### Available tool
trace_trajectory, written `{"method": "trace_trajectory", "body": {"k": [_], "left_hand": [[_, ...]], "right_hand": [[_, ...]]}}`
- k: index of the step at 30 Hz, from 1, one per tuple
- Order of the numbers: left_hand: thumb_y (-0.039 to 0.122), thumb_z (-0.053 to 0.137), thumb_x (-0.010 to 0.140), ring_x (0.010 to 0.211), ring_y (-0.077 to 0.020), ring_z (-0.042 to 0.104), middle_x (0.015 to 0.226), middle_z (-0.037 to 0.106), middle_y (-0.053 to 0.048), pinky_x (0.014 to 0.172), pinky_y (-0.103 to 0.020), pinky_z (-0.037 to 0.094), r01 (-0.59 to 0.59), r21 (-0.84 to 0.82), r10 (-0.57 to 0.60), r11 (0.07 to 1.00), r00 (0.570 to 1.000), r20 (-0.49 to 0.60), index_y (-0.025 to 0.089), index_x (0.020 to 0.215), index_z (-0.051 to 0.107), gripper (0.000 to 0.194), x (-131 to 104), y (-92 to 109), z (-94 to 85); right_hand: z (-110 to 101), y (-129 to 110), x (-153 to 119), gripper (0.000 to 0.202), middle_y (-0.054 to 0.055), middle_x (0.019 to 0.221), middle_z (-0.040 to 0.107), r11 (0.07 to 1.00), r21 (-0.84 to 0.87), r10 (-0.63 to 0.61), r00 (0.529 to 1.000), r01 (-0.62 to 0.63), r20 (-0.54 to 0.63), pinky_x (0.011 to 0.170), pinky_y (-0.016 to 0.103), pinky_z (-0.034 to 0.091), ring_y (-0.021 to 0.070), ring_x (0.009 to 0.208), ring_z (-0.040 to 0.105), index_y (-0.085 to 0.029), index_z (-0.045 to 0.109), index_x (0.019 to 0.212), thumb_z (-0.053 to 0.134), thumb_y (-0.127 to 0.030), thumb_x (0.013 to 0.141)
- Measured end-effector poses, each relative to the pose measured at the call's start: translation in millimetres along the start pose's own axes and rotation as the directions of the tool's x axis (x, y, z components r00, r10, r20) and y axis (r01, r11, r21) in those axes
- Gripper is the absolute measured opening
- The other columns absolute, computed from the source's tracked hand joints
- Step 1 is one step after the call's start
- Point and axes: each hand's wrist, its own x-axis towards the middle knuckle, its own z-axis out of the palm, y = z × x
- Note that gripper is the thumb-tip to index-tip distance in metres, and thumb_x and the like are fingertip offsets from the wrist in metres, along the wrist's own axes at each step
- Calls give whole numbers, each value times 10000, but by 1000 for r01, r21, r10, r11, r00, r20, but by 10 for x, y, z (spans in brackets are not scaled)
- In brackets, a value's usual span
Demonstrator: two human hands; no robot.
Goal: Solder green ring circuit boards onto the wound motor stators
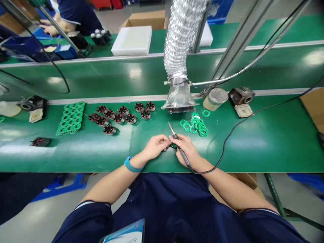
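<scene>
My right hand [189,151] is closed around a soldering iron [183,156], whose bare tip points up and away from me. Its fingers also touch a small dark part with a green ring [174,145], apparently a motor stator, mostly hidden between my hands. On the other side, my left hand [157,147] pinches that same part with thumb and fingertips. A blue band [132,165] circles my left wrist. Just beyond my right hand lies a loose pile of green ring-shaped circuit boards [198,126].
Several copper-wound stators [118,118] stand left of centre, beside a panel of green boards [71,118]. A fume hood [179,96] hangs ahead. A round tub [215,99] and an iron stand [241,101] are right; the iron's cord [229,136] crosses the bench. Another person [78,17] works opposite.
</scene>
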Motion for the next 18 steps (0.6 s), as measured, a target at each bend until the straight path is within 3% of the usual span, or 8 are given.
{"method": "trace_trajectory", "body": {"k": [2, 5, 12, 15, 18], "left_hand": [[571, 763, 825, 523, -66, 491, 621, 569, 45, 541, -198, 372, 16, -65, -13, 998, 998, 54, 156, 831, 584, 452, 9, -6, 7], [549, 762, 841, 521, -61, 495, 602, 562, 50, 542, -188, 377, 20, -92, -15, 996, 999, 50, 153, 846, 583, 435, -4, -18, 28], [513, 749, 865, 559, -78, 560, 631, 619, 26, 578, -200, 456, -36, -172, 17, 985, 994, -113, 153, 884, 590, 395, -96, -56, 128], [490, 752, 870, 567, -79, 579, 644, 646, 11, 590, -201, 478, -7, -170, 2, 985, 1000, -27, 148, 883, 597, 375, -83, -30, 87], [463, 794, 835, 568, -83, 600, 666, 671, -10, 587, -207, 501, 76, -168, -57, 983, 991, 119, 137, 851, 609, 375, -21, 12, -13]], "right_hand": [[-21, 2, 28, 802, 108, 1376, 670, 999, -11, -39, 999, 39, 23, 1046, 518, 516, 283, 1328, 592, -280, 434, 1526, 480, 15, 782], [-58, -9, 40, 732, 114, 1296, 713, 998, -46, -41, 999, 41, 13, 1011, 510, 523, 290, 1281, 623, -260, 474, 1497, 497, 0, 813], [-114, -82, -5, 640, 112, 1290, 728, 992, -117, -28, 996, 38, 87, 1028, 521, 508, 296, 1309, 616, -267, 480, 1493, 528, -39, 897], [-209, -157, 0, 610, 116, 1305, 724, 996, -88, 32, 999, -28, 42, 1022, 517, 527, 298, 1284, 638, -279, 419, 1546, 572, -165, 967], [-375, -270, 4, 693, 115, 1250, 754, 976, 16, 217, 976, -217, -2, 1016, 495, 553, 287, 1248, 670, -248, 245, 1632, 559, -347, 1021]]}}
